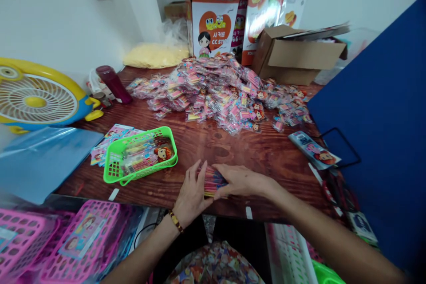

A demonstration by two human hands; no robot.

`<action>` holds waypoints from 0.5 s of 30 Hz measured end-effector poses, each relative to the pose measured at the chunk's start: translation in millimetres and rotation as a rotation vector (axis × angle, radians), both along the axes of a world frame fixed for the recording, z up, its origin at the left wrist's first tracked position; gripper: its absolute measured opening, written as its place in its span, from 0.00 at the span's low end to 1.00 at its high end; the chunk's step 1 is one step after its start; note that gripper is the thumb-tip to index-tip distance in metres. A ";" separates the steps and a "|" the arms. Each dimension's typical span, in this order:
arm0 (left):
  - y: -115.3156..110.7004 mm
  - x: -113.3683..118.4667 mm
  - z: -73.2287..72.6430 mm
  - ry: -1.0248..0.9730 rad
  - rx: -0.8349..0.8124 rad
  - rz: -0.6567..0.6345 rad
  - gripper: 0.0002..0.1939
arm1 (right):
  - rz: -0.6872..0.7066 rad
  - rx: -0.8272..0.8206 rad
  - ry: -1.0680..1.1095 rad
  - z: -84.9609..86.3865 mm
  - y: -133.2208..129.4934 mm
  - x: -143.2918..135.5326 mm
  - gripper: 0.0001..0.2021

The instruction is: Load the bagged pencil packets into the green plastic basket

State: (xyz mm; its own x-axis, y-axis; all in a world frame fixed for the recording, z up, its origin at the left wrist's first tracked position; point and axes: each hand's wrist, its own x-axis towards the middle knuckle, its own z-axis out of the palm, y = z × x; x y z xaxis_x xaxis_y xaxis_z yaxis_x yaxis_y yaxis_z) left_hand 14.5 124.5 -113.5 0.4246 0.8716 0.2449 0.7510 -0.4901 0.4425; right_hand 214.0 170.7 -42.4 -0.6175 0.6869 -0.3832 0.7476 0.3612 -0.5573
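On the wooden table near its front edge lies a bundle of thin pink and red sticks. My left hand is wrapped round the left end of the bundle, and my right hand grips its right end. A beaded bracelet is on my left wrist. To the left of my hands stands a green basket holding clear packets of sticks with a red-haired cartoon figure. Behind my hands rises a large pile of small clear-wrapped pink packets.
A yellow and blue fan, a dark red bottle and a blue plastic sheet are at left. An open carton stands at back right, beside a blue panel. Pink baskets sit below the table's left front.
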 end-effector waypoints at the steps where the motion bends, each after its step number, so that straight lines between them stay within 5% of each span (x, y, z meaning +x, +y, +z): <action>1: -0.1 0.3 -1.1 -0.026 -0.004 -0.004 0.57 | -0.004 0.028 -0.046 -1.8 -4.9 -3.6 0.44; 4: -2.7 -0.5 -4.3 -0.094 -0.034 -0.001 0.57 | -0.040 0.118 -0.191 -8.7 -19.5 -17.4 0.53; 10: -8.9 -14.5 -18.8 -0.307 -0.052 0.073 0.59 | -0.071 0.241 -0.247 -16.6 -31.4 -24.9 0.39; 15: -5.0 -22.1 -34.1 -0.334 -0.207 -0.049 0.53 | -0.082 0.327 -0.265 -27.4 -37.5 -21.4 0.44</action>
State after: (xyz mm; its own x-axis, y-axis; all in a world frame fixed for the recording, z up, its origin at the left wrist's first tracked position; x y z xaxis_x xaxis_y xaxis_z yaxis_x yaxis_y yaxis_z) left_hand -7.6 119.5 -147.6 0.3938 0.8977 0.1974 0.5269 -0.3964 0.7518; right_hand 192.7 133.2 -69.9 -0.4651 0.8416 -0.2746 0.8832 0.4202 -0.2081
